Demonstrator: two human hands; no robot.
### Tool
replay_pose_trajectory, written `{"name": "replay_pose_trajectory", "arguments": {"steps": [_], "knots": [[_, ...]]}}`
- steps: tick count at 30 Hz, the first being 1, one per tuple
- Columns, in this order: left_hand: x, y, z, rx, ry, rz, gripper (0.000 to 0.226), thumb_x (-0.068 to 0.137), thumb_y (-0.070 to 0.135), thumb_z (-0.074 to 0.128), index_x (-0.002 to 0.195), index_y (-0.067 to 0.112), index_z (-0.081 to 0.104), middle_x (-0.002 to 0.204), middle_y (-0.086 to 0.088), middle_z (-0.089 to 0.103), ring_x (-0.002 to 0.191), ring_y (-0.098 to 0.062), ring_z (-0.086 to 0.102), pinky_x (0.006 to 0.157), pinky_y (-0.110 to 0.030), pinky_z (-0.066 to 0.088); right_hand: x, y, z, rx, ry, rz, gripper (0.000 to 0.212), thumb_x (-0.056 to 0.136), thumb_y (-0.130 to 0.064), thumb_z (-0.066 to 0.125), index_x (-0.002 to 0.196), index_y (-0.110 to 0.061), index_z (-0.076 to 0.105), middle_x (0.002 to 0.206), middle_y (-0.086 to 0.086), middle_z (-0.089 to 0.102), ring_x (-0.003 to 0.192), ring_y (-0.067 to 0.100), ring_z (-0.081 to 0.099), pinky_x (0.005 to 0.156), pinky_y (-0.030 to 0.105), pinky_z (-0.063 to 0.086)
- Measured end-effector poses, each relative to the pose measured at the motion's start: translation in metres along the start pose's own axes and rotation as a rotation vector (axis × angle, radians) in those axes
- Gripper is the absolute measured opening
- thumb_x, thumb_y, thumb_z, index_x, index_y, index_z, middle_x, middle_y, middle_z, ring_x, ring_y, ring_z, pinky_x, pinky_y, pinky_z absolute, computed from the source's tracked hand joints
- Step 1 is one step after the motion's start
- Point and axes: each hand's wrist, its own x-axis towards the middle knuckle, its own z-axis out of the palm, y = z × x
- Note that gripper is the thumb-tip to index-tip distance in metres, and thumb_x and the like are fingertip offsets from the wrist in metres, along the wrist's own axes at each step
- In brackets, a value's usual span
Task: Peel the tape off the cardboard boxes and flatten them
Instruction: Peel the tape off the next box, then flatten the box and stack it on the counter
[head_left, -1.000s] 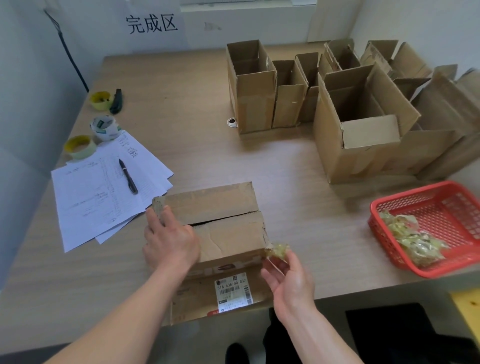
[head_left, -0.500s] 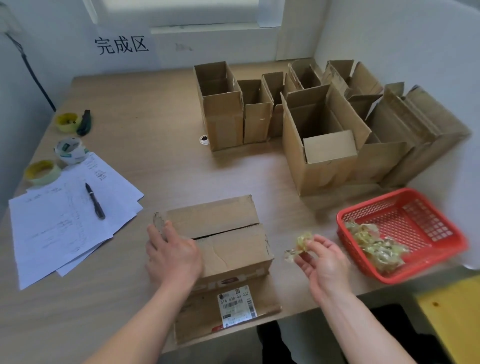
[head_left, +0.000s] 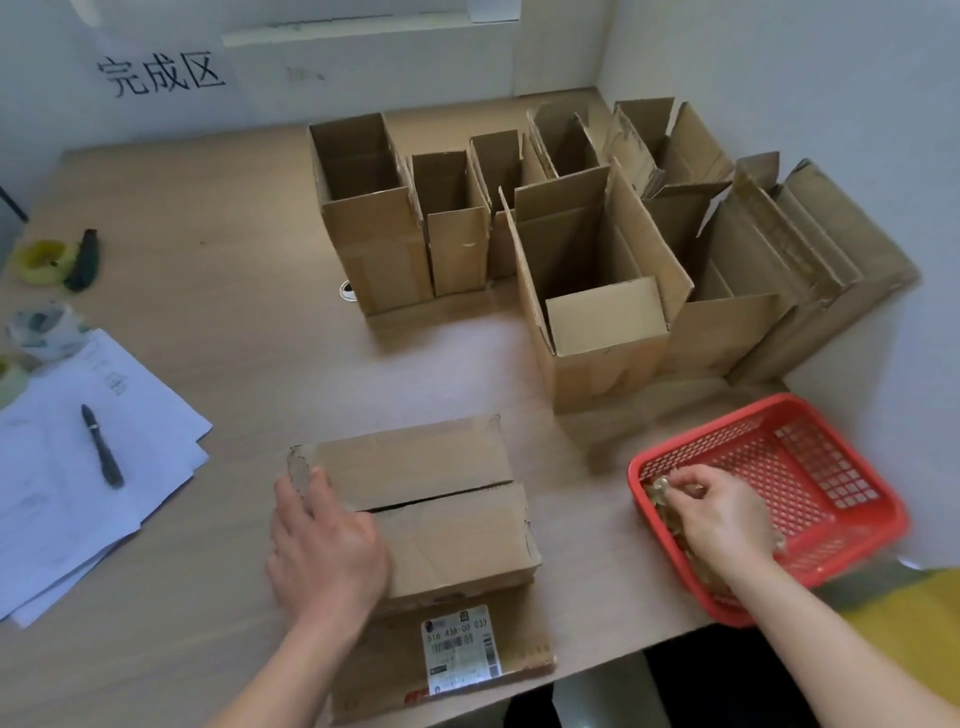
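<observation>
At lower centre, the left hand (head_left: 327, 545) rests flat on the untaped cardboard box (head_left: 441, 499), not yet flattened. The right hand (head_left: 719, 512) pinches wadded tape (head_left: 660, 491) inside the red basket (head_left: 852, 540), lower right. Open boxes (head_left: 597, 291) wait above.

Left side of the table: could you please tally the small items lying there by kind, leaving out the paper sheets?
Tape rolls: 3
Pen: 1
Dark green tool: 1
Total: 5
</observation>
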Motion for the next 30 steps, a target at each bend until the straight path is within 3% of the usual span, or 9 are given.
{"name": "replay_pose_trajectory", "arguments": {"steps": [3,6,10,17,19,21,23,25,30], "knots": [[0.003,0.001,0.002,-0.001,0.02,-0.021,0.058,0.095,0.018,0.045,0.151,0.014,0.032,0.163,-0.017,0.016,0.144,-0.038,0.028,0.11,-0.051,0.031,0.013,-0.003,0.003,0.009,-0.087,0.023,0.024,0.077,-0.029,0.081,0.063,-0.039,0.064,0.069,-0.016,0.065,0.075,0.016,0.064,0.07,0.032,0.047],[0.004,0.004,0.003,0.007,0.023,-0.025,0.058,0.095,0.017,0.045,0.151,0.013,0.032,0.163,-0.016,0.016,0.144,-0.038,0.028,0.109,-0.051,0.031,0.021,-0.005,0.008,-0.066,-0.098,0.018,0.025,0.078,-0.028,0.079,0.064,-0.039,0.062,0.069,-0.013,0.057,0.08,0.02,0.061,0.068,0.029,0.035],[0.001,0.008,0.002,-0.004,0.033,-0.029,0.059,0.095,0.016,0.046,0.152,0.013,0.031,0.164,-0.015,0.015,0.145,-0.037,0.027,0.11,-0.049,0.03,0.02,-0.01,0.018,-0.14,-0.073,0.019,0.018,0.083,-0.034,0.073,0.072,-0.031,0.059,0.086,0.001,0.07,0.087,0.031,0.065,0.066,0.032,0.032],[0.002,0.007,0.002,0.005,0.027,-0.022,0.061,0.096,0.02,0.045,0.154,0.016,0.028,0.165,-0.013,0.012,0.145,-0.035,0.027,0.11,-0.047,0.031,0.01,-0.061,0.042,0.251,-0.088,0.07,0.034,0.1,-0.03,0.05,0.075,-0.015,0.067,0.081,0.007,0.068,0.09,0.035,0.063,0.079,0.041,0.045],[0.003,0.004,0.002,0.001,0.019,-0.011,0.061,0.096,0.022,0.045,0.154,0.016,0.027,0.165,-0.013,0.012,0.145,-0.035,0.028,0.109,-0.047,0.032,0.009,-0.077,0.043,0.488,-0.16,0.204,0.027,0.097,-0.02,0.054,0.077,-0.017,0.071,0.087,0.009,0.071,0.093,0.032,0.066,0.091,0.048,0.051],[0.005,0.0,0.002,-0.011,0.006,-0.002,0.061,0.095,0.025,0.044,0.154,0.017,0.026,0.165,-0.013,0.012,0.145,-0.035,0.028,0.11,-0.046,0.032,0.004,-0.085,0.039,0.622,-0.141,0.289,0.017,0.091,-0.01,0.059,0.081,-0.018,0.071,0.088,0.008,0.072,0.083,0.025,0.068,0.086,0.045,0.056],[0.007,-0.004,0.002,-0.043,-0.011,0.01,0.061,0.096,0.026,0.043,0.154,0.019,0.026,0.165,-0.012,0.01,0.145,-0.034,0.026,0.112,-0.046,0.031,-0.004,-0.089,0.031,0.473,-0.045,0.134,0.014,0.088,-0.008,0.061,0.089,-0.018,0.071,0.091,0.002,0.072,0.075,0.015,0.064,0.077,0.03,0.053],[0.011,-0.009,0.002,-0.114,-0.03,0.024,0.061,0.096,0.025,0.044,0.154,0.019,0.025,0.165,-0.009,0.009,0.147,-0.031,0.023,0.114,-0.044,0.029,-0.016,-0.093,0.023,0.278,0.051,-0.145,0.017,0.086,-0.008,0.063,0.097,-0.018,0.073,0.094,-0.004,0.068,0.082,0.01,0.06,0.083,0.022,0.043],[0.019,-0.025,-0.009,-0.495,-0.036,0.027,0.072,0.089,0.018,0.058,0.153,0.014,0.026,0.158,-0.005,0.027,0.141,-0.02,0.031,0.11,-0.037,0.032,-0.064,-0.123,0.024,0.252,-0.059,-0.301,0.017,0.094,-0.026,0.061,0.102,-0.02,0.075,0.101,-0.003,0.07,0.091,0.015,0.064,0.086,0.032,0.049]]}}
